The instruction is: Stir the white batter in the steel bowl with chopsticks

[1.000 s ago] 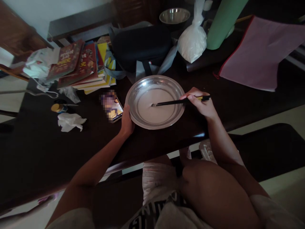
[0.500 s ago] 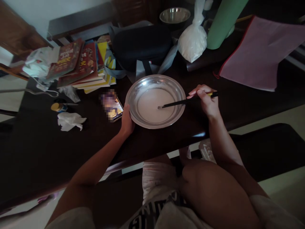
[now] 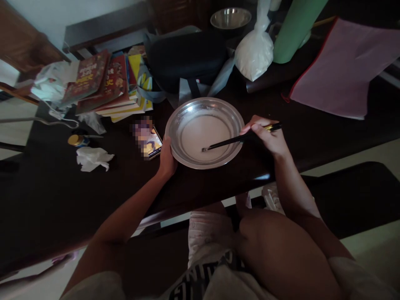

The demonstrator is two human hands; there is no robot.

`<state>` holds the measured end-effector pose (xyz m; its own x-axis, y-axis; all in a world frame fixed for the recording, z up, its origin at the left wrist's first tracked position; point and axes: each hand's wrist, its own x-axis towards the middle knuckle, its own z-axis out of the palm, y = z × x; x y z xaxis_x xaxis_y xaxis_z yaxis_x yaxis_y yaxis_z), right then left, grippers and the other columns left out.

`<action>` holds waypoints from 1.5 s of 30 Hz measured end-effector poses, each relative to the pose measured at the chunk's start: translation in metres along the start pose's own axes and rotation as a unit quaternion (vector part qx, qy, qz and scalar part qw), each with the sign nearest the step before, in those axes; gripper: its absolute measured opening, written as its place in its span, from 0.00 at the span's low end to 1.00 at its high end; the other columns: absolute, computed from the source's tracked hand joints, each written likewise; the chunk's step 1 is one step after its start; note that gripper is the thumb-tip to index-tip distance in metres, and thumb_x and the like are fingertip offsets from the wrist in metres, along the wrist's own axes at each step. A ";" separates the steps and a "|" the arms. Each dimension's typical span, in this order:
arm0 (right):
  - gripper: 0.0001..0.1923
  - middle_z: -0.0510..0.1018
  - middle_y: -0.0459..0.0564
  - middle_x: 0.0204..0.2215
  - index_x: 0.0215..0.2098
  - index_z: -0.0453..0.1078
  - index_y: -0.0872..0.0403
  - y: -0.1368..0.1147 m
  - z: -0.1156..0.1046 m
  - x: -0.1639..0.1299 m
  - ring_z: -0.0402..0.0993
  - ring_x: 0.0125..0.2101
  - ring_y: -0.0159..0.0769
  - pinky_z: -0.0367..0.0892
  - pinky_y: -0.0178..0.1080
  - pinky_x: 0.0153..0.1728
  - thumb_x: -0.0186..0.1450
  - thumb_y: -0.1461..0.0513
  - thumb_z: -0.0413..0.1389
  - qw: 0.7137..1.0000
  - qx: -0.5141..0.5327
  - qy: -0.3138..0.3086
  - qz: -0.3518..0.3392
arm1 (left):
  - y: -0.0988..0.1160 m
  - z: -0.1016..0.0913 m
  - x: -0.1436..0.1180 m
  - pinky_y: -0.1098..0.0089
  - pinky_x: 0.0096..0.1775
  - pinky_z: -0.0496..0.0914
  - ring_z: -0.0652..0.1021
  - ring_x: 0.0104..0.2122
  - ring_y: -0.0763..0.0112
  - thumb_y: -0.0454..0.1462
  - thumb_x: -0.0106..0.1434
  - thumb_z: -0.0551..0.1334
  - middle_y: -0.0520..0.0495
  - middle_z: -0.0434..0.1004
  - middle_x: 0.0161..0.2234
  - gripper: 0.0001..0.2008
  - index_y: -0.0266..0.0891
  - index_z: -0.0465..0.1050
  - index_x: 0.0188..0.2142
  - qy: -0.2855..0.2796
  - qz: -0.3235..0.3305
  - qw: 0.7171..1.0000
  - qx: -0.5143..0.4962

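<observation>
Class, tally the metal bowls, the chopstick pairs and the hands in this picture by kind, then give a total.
Metal bowls: 2 (near bowl, far bowl)
Chopstick pairs: 1 (chopsticks)
Hands: 2 (left hand, right hand)
Total: 5

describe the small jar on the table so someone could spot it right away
Start at the dark wooden table and find the stack of red and yellow books on its left side. Just below them, beside a crumpled white tissue, sits the small jar with a yellow lid, the only yellow-topped thing there.
</observation>
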<state>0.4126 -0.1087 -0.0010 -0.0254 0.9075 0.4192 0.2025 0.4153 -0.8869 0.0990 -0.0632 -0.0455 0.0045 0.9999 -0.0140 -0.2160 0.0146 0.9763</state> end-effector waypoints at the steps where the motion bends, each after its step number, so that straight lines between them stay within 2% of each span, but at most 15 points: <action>1: 0.13 0.84 0.45 0.32 0.35 0.82 0.44 -0.001 0.000 0.000 0.80 0.37 0.37 0.74 0.43 0.43 0.69 0.50 0.58 1.000 -0.015 -0.022 0.002 | 0.000 0.001 0.000 0.61 0.57 0.71 0.77 0.55 0.56 0.55 0.62 0.63 0.47 0.82 0.45 0.19 0.43 0.73 0.36 0.005 0.000 1.000 -0.010; 3: 0.13 0.85 0.46 0.34 0.36 0.82 0.44 -0.001 0.001 0.000 0.80 0.40 0.37 0.74 0.44 0.46 0.68 0.50 0.58 0.999 -0.039 -0.019 -0.001 | 0.001 0.002 -0.001 0.61 0.57 0.72 0.77 0.55 0.56 0.55 0.61 0.64 0.46 0.82 0.45 0.19 0.43 0.73 0.36 0.010 -0.002 1.000 -0.022; 7: 0.14 0.83 0.45 0.29 0.34 0.82 0.45 0.001 0.000 0.000 0.80 0.34 0.37 0.75 0.44 0.40 0.68 0.48 0.58 0.996 -0.007 0.084 -0.005 | 0.003 0.004 -0.001 0.61 0.57 0.72 0.78 0.54 0.56 0.56 0.60 0.65 0.47 0.82 0.43 0.19 0.43 0.73 0.35 0.013 0.003 1.000 -0.017; 9: 0.14 0.82 0.45 0.27 0.33 0.81 0.44 0.002 0.000 0.000 0.80 0.32 0.36 0.75 0.43 0.39 0.68 0.48 0.58 0.998 0.009 0.067 -0.003 | 0.002 0.003 -0.001 0.61 0.57 0.72 0.78 0.54 0.57 0.56 0.60 0.65 0.47 0.82 0.43 0.19 0.43 0.73 0.34 0.014 0.009 1.000 -0.011; 13: 0.13 0.85 0.46 0.34 0.36 0.82 0.44 0.000 0.001 0.000 0.81 0.39 0.37 0.74 0.44 0.45 0.68 0.49 0.58 0.999 -0.027 -0.030 0.006 | 0.002 0.003 -0.001 0.61 0.59 0.71 0.77 0.56 0.58 0.55 0.61 0.63 0.48 0.82 0.44 0.19 0.43 0.74 0.36 0.008 0.008 1.000 -0.016; 15: 0.13 0.85 0.46 0.35 0.36 0.82 0.44 0.000 0.001 0.001 0.80 0.40 0.38 0.74 0.44 0.46 0.68 0.49 0.58 0.999 -0.044 -0.001 0.003 | 0.003 0.004 -0.001 0.61 0.58 0.71 0.77 0.55 0.58 0.55 0.61 0.64 0.47 0.82 0.44 0.19 0.43 0.74 0.35 0.008 0.002 1.000 -0.019; 18: 0.15 0.84 0.45 0.30 0.34 0.81 0.45 0.001 0.000 0.001 0.80 0.35 0.37 0.75 0.44 0.42 0.68 0.47 0.57 0.997 -0.025 0.079 -0.003 | 0.003 0.005 -0.001 0.60 0.57 0.72 0.78 0.55 0.57 0.55 0.61 0.64 0.47 0.82 0.45 0.18 0.43 0.74 0.36 0.010 -0.002 1.000 -0.019; 21: 0.15 0.83 0.46 0.28 0.34 0.82 0.45 0.000 0.000 0.000 0.79 0.33 0.37 0.75 0.44 0.40 0.68 0.48 0.57 0.999 -0.012 0.045 0.002 | 0.002 0.003 -0.001 0.60 0.58 0.72 0.77 0.55 0.57 0.54 0.62 0.63 0.47 0.82 0.46 0.18 0.43 0.74 0.38 0.014 0.000 1.000 -0.012; 24: 0.13 0.85 0.46 0.32 0.38 0.82 0.44 0.000 0.002 0.001 0.80 0.38 0.38 0.74 0.46 0.45 0.68 0.50 0.58 0.999 -0.036 -0.009 0.000 | 0.001 0.002 0.000 0.61 0.58 0.71 0.78 0.55 0.59 0.53 0.62 0.63 0.48 0.82 0.45 0.17 0.43 0.73 0.39 0.022 -0.003 1.000 -0.014; 26: 0.13 0.85 0.45 0.33 0.38 0.82 0.45 0.001 0.002 0.001 0.80 0.38 0.38 0.74 0.46 0.46 0.68 0.50 0.58 0.999 -0.043 0.022 -0.005 | 0.001 0.002 -0.001 0.61 0.58 0.71 0.78 0.55 0.58 0.54 0.62 0.63 0.48 0.82 0.45 0.18 0.43 0.73 0.38 0.021 -0.007 1.000 -0.016; 30: 0.14 0.82 0.44 0.28 0.34 0.81 0.46 0.001 0.001 0.000 0.79 0.31 0.35 0.75 0.43 0.39 0.68 0.48 0.58 0.995 0.001 0.098 -0.008 | 0.003 0.003 -0.001 0.61 0.59 0.71 0.78 0.55 0.57 0.55 0.60 0.65 0.48 0.82 0.44 0.18 0.43 0.73 0.36 0.014 -0.006 1.000 -0.014; 35: 0.13 0.85 0.45 0.32 0.37 0.82 0.45 0.001 0.002 0.000 0.80 0.38 0.38 0.75 0.45 0.45 0.68 0.49 0.58 1.000 -0.028 -0.006 0.008 | 0.004 0.004 -0.002 0.61 0.60 0.69 0.77 0.56 0.57 0.56 0.61 0.63 0.48 0.82 0.45 0.19 0.44 0.73 0.37 0.021 -0.007 1.000 -0.010; 38: 0.12 0.85 0.45 0.33 0.37 0.82 0.44 0.002 0.002 0.001 0.80 0.39 0.39 0.74 0.46 0.46 0.68 0.49 0.59 0.999 -0.040 0.031 -0.001 | 0.004 0.004 -0.002 0.61 0.59 0.70 0.76 0.56 0.57 0.56 0.62 0.62 0.47 0.82 0.45 0.19 0.44 0.74 0.36 0.016 0.002 1.000 -0.004; 41: 0.15 0.83 0.45 0.29 0.34 0.82 0.44 0.001 0.001 0.000 0.79 0.33 0.37 0.75 0.45 0.41 0.68 0.47 0.58 0.996 -0.014 0.089 0.003 | 0.005 0.005 -0.002 0.60 0.58 0.71 0.77 0.56 0.56 0.56 0.63 0.62 0.46 0.82 0.43 0.18 0.44 0.74 0.36 0.008 0.006 1.000 0.003; 45: 0.15 0.84 0.46 0.30 0.35 0.82 0.44 -0.002 0.001 -0.001 0.79 0.36 0.39 0.75 0.46 0.43 0.67 0.46 0.58 0.999 -0.033 0.008 0.012 | 0.005 0.004 -0.003 0.60 0.56 0.72 0.77 0.55 0.56 0.55 0.63 0.62 0.46 0.82 0.43 0.18 0.44 0.73 0.36 0.008 0.005 1.000 0.000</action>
<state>0.4111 -0.1100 0.0002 -0.0042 0.9158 0.4015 0.2669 0.3880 -0.8822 0.1024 -0.0659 -0.0401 -0.0142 0.9999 -0.0078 -0.2166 0.0046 0.9763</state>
